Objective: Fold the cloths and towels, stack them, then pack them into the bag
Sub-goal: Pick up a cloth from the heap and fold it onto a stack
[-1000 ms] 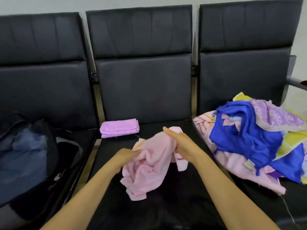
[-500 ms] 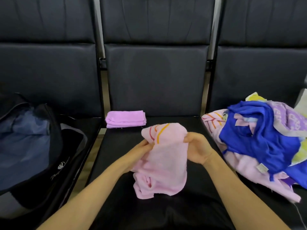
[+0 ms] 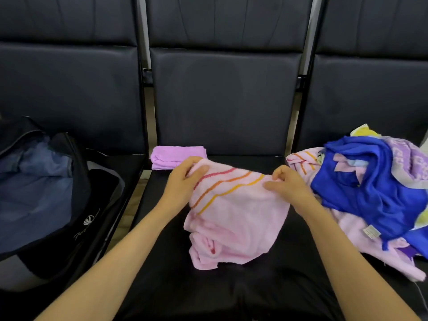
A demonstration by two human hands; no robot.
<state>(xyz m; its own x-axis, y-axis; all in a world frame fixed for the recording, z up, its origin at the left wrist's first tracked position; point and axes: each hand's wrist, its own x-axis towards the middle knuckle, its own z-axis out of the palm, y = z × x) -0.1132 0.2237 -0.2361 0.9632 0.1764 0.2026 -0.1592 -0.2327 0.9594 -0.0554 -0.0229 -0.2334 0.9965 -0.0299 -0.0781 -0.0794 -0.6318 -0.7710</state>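
In the middle of the frame a pink towel (image 3: 236,218) hangs between two bare hands above the black middle seat (image 3: 231,293). Its top edge is stretched fairly flat between the hands, and its lower part is bunched in loose folds that sag onto the cushion. Three wavy stripes, red, orange and yellow, run across the band just under that top edge. The left hand (image 3: 183,181) pinches the towel's upper left corner, thumb lying on top of the fabric and fingers curled behind it. The right hand (image 3: 289,184) pinches the upper right corner between thumb and forefinger, the other fingers bent. Just behind the left hand, at the back of the same seat, lies a folded lilac cloth (image 3: 176,155) — neat, flat, and close against the backrest. At the left of the frame a dark bag (image 3: 76,205) sits open on the neighbouring seat, showing a blue lining and a white logo on its side wall. At the right of the frame the third seat carries an unfolded pile of cloths (image 3: 347,230): a deep blue cloth (image 3: 361,181) sprawls over the top, a lilac patterned piece and a bit of yellow show behind it, and a second pink towel with the same stripes and a small sewn label lies underneath — its edge reaches nearly to the right wrist.
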